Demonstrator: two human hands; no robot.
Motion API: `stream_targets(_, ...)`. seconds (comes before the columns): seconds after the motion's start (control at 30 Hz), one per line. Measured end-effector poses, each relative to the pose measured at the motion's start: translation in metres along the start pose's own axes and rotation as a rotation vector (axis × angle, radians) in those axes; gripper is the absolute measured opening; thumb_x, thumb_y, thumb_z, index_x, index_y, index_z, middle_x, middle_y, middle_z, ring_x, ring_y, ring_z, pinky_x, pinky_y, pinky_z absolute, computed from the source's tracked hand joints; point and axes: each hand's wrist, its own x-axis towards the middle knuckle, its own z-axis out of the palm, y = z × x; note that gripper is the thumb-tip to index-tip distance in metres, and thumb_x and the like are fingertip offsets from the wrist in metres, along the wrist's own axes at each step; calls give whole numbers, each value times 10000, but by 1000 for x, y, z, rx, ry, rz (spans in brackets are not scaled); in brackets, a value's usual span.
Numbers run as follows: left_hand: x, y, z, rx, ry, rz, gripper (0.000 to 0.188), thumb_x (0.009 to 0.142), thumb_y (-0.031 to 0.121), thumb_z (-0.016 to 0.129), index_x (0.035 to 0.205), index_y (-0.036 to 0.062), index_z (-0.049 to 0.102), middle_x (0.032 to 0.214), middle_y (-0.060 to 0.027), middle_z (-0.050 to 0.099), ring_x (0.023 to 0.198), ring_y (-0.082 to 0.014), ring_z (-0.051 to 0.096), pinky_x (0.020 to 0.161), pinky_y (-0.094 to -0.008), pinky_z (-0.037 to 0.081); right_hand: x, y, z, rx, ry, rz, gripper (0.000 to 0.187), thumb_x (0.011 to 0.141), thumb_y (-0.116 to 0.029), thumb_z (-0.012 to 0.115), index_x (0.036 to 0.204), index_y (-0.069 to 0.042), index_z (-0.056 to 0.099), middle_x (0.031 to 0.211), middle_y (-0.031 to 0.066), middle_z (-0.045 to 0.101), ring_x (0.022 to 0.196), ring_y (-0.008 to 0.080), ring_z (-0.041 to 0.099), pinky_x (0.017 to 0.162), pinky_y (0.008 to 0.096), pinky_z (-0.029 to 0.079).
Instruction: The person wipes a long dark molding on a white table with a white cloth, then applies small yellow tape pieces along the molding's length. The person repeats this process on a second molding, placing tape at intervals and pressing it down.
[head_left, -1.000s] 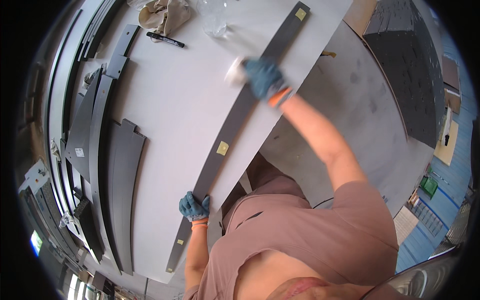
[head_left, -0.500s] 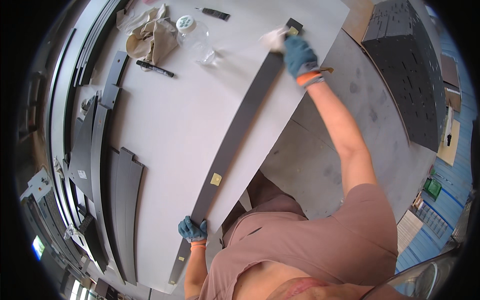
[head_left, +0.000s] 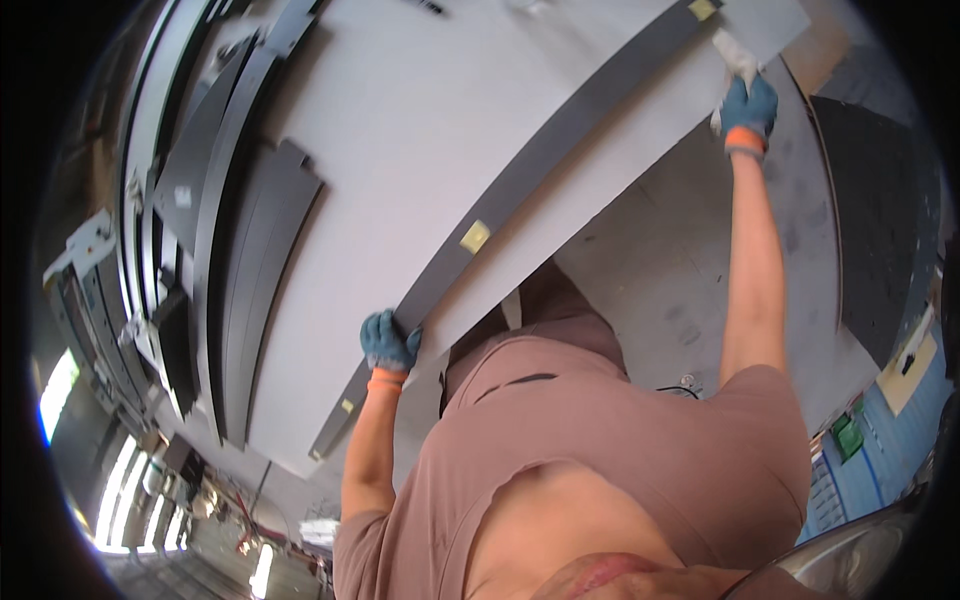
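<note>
A long flat dark grey metal strip (head_left: 545,155) lies diagonally on the white table (head_left: 390,150). Small pale yellow patches of tape (head_left: 475,237) sit on it at intervals. My left hand (head_left: 389,341), in a blue-grey glove with an orange cuff, lies over the strip near its lower end, fingers wrapped across it. My right hand (head_left: 750,105), gloved alike, is closed on a white cloth (head_left: 736,55) past the table's right edge, apart from the strip. Part of the cloth hangs out beside the fingers.
Several dark grey metal panels (head_left: 262,290) lie along the table's left side, with longer profiles (head_left: 150,170) beyond them. A large dark panel (head_left: 875,210) stands on the right. A green container (head_left: 848,436) is at the lower right. Grey floor (head_left: 680,240) shows beside the table.
My right hand has moved with the cloth from the strip's far end to the right, off the strip. My left hand stays on the strip. The view has shifted.
</note>
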Motion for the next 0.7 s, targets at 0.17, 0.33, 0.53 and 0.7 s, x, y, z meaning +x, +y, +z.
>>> stream_targets(0.17, -6, 15, -37, -147, 28, -25, 702, 818, 424, 841, 1307, -6, 578, 1133, -194, 630, 976, -382, 649, 785, -451, 579, -170, -41, 7, 92, -19, -31, 314, 939, -195, 697, 1158, 27, 664, 1058, 235, 663, 999, 409, 624, 911, 485, 492)
stream_targets(0.33, -18, 20, -87, -223, 92, 10, 725, 789, 394, 879, 1318, -3, 581, 1114, -195, 641, 930, -371, 671, 743, -434, 594, -289, -182, 14, 169, -304, -523, 247, 893, -71, 606, 1126, -21, 669, 988, 198, 659, 902, 434, 640, 778, 529, 534)
stream_targets(0.53, -29, 14, -133, -264, 100, 67, 684, 851, 355, 820, 1328, -55, 551, 1169, -230, 638, 1033, -406, 624, 860, -476, 557, -481, -327, 116, 450, -749, -843, 190, 951, -154, 581, 1059, -99, 727, 1099, 112, 727, 982, 295, 708, 769, 414, 571)
stream_targets(0.7, -35, 5, -139, -291, 104, 58, 618, 882, 328, 792, 1297, -71, 566, 1188, -243, 638, 1080, -415, 601, 908, -484, 535, -418, -359, 170, 293, -855, -598, 247, 1013, -229, 598, 1187, -69, 672, 1105, 65, 719, 994, 250, 694, 952, 409, 543)
